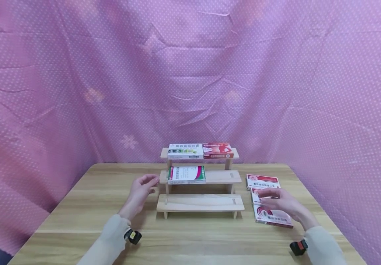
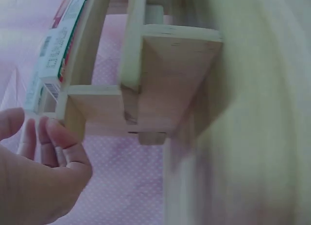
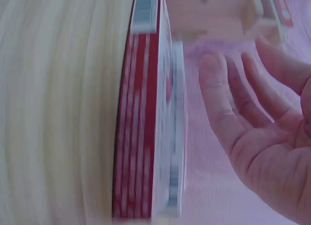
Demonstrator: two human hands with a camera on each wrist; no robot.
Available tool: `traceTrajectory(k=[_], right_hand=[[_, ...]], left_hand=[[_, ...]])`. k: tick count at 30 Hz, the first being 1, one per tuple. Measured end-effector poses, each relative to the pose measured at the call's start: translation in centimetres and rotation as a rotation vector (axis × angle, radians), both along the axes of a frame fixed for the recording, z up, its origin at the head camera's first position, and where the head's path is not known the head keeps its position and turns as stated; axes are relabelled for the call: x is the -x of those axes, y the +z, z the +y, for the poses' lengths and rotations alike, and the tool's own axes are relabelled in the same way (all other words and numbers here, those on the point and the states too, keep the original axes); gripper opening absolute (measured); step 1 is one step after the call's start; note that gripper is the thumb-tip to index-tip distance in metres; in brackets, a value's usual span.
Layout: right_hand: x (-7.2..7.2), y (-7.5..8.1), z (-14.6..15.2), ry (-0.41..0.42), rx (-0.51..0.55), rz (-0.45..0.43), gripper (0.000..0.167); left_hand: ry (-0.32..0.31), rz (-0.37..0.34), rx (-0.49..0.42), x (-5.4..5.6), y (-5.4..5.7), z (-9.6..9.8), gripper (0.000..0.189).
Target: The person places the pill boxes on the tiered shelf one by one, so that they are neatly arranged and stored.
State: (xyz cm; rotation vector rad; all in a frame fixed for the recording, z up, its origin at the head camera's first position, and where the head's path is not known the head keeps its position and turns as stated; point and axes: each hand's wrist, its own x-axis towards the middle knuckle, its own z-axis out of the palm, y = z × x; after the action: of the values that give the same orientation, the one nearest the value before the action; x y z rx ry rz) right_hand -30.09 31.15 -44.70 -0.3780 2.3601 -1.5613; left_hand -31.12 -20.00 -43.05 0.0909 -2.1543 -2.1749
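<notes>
My left hand (image 1: 140,193) is at the left end of the wooden step stand's middle shelf (image 1: 218,177), fingers loosely bent and holding nothing. In the left wrist view its fingertips are close to the board's end; whether they touch it I cannot tell. On that shelf lies a white medicine box (image 1: 186,174) with green and magenta edges. Over three medicine boxes on the table at right hovers my empty right hand (image 1: 281,202), fingers relaxed. Those are a red-and-white box (image 1: 262,180), a partly covered middle box (image 1: 255,198) and a white box with red rings (image 1: 273,216).
The stand's top shelf (image 1: 164,153) carries a white-and-green medicine box (image 1: 185,151) and a red one (image 1: 217,149). Its bottom shelf (image 1: 200,203) is bare wood, standing on the wooden table (image 1: 190,239). Behind hangs a pink dotted curtain (image 1: 190,92).
</notes>
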Motion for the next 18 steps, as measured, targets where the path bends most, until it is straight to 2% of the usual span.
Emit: traceTrajectory(k=[5, 9, 14, 18], right_hand=[[-0.5, 0.2, 1.7, 0.060, -0.062, 0.050, 0.056], [-0.8, 0.2, 2.4, 0.082, -0.123, 0.077, 0.052], [-0.9, 0.0, 3.0, 0.000, -0.259, 0.104, 0.048], [-0.9, -0.2, 3.6, -0.055, -0.310, 0.100, 0.047]], left_hand=[[-0.035, -0.047, 0.056, -0.6, -1.4, -0.8, 0.038], [-0.064, -0.061, 0.057, -1.1, -2.3, -1.2, 0.042], [-0.141, -0.108, 0.076, -1.5, -2.8, -1.3, 0.056], [-0.212, -0.124, 0.104, -1.7, -3.0, -1.2, 0.068]])
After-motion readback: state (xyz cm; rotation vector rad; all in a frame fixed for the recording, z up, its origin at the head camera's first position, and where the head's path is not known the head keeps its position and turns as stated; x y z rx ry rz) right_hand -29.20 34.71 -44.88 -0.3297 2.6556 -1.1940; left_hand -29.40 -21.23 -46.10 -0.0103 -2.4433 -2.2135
